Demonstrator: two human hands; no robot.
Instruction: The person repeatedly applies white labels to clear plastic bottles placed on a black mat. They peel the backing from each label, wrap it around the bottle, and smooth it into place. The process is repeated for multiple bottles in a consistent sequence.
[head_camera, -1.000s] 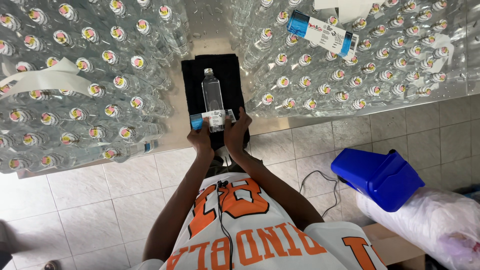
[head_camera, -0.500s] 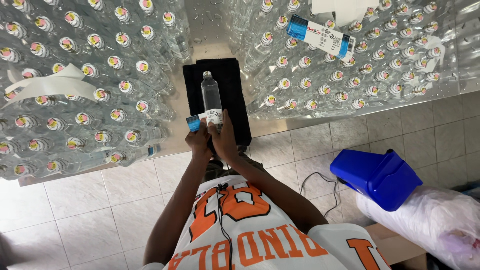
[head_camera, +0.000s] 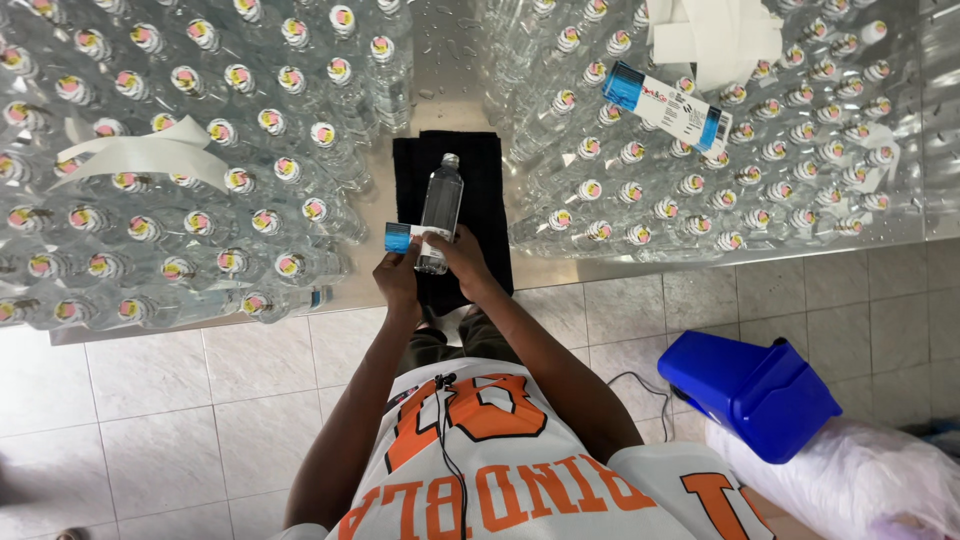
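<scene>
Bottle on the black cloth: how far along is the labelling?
Done: the label's right end is on the clear bottle. In hand: the right hand presses it on; the left hand holds the free blue end. Left: wrapping that end round. The standing bottles on both sides show no labels from above.

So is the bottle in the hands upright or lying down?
Lying down: the bottle rests on its side on the black cloth, cap pointing away, unlike the standing bottles around it.
</scene>
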